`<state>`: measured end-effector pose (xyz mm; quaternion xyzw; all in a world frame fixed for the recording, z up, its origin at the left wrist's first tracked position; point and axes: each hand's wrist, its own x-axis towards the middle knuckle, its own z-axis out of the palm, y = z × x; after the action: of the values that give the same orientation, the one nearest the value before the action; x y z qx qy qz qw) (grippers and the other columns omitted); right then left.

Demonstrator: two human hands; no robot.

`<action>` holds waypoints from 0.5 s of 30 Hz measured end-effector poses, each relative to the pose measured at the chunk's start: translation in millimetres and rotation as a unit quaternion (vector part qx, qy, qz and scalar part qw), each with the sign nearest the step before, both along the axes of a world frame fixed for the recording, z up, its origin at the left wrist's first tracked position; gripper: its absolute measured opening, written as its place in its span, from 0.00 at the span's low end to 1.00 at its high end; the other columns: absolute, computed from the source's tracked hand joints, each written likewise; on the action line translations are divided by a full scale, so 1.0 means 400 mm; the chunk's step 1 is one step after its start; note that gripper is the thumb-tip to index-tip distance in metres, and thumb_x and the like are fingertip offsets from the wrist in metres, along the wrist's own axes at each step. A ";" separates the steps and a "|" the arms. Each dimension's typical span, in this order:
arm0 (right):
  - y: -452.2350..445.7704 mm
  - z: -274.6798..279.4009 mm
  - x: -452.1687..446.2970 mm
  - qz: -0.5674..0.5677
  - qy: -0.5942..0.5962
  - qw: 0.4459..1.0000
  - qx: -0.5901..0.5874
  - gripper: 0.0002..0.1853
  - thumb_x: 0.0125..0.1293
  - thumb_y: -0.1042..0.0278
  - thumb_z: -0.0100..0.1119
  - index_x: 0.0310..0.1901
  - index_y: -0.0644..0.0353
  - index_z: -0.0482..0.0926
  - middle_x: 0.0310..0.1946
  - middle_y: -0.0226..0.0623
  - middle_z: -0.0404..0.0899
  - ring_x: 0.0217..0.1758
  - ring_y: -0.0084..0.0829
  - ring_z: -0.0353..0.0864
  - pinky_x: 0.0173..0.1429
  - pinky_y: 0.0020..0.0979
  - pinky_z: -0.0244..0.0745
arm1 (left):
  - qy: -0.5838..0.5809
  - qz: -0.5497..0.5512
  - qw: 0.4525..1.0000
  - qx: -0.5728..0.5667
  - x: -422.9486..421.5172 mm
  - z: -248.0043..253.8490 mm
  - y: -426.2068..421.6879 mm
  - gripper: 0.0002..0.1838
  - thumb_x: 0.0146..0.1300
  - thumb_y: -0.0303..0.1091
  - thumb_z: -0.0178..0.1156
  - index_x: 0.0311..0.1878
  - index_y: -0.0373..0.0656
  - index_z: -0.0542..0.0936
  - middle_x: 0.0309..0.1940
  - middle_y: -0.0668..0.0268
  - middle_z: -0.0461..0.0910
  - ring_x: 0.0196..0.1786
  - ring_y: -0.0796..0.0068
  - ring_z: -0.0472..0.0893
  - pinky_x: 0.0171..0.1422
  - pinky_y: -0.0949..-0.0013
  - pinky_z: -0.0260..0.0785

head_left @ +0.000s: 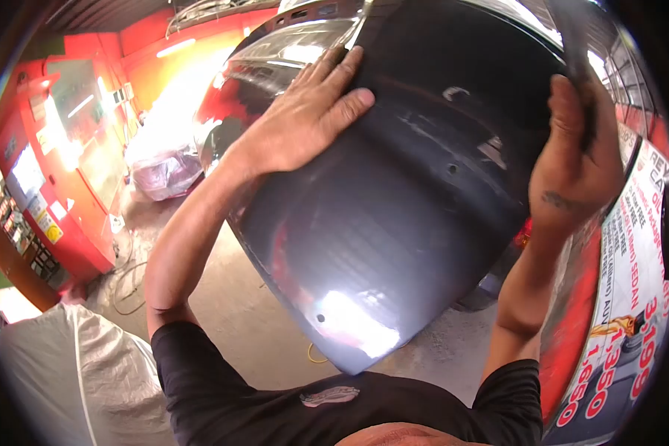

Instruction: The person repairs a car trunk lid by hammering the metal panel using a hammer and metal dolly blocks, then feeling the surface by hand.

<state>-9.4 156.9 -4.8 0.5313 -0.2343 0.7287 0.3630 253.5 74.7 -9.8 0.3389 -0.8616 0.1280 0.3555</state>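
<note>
In front of me a dark grey car body panel (364,215) spreads out, dull in places and scuffed, with a small hole near its lower corner and light scratches across its upper part. My left hand (305,119) lies flat on its upper left area, fingers stretched out and thumb apart. On the far right my right hand (576,149) is raised at the panel's edge, its fingers closed around a long dark object (572,37) that runs up out of view. What kind of object this is I cannot make out.
A car partly wrapped in plastic (167,167) stands at the left by a red wall. A pale cover (89,372) drapes something at lower left. To the right hangs a printed price banner (624,297). A hose (126,290) lies on the concrete floor.
</note>
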 end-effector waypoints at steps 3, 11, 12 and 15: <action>0.017 -0.016 -0.010 -0.085 0.007 0.995 0.043 0.13 0.65 0.68 0.68 0.48 0.65 0.83 0.34 0.33 0.85 0.37 0.21 0.81 0.44 0.22 0.74 | -0.035 0.004 0.999 -0.032 -0.075 -0.005 0.066 0.40 0.74 0.63 0.40 0.78 0.42 0.52 0.79 0.48 0.46 0.81 0.53 0.46 0.82 0.57 0.39; 0.080 -0.085 -0.093 0.065 -0.003 0.998 -0.007 0.08 0.68 0.77 0.59 0.45 0.71 0.82 0.36 0.36 0.84 0.37 0.24 0.80 0.46 0.24 0.76 | -0.033 -0.122 0.991 -0.044 -0.165 0.172 -0.184 0.39 0.76 0.58 0.38 0.76 0.35 0.54 0.78 0.48 0.49 0.81 0.54 0.44 0.83 0.60 0.36; 0.105 -0.101 -0.108 0.049 -0.043 0.998 0.016 0.09 0.70 0.78 0.54 0.46 0.72 0.80 0.36 0.38 0.83 0.35 0.23 0.79 0.43 0.23 0.75 | -0.027 -0.097 0.995 -0.027 -0.189 0.207 -0.180 0.33 0.77 0.53 0.36 0.74 0.39 0.59 0.77 0.47 0.52 0.80 0.54 0.48 0.83 0.59 0.37; 0.161 -0.169 -0.163 0.128 -0.092 0.978 0.138 0.16 0.74 0.67 0.51 0.55 0.71 0.73 0.27 0.34 0.76 0.24 0.19 0.70 0.31 0.20 0.68 | -0.097 -0.030 0.995 -0.024 -0.184 0.310 -0.357 0.29 0.78 0.48 0.35 0.73 0.40 0.63 0.75 0.49 0.58 0.79 0.58 0.54 0.83 0.60 0.40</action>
<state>-74.7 221.1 -72.2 0.5328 -0.2950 0.7753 0.1673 179.9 -68.0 114.3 0.2903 -0.8982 0.1705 0.2825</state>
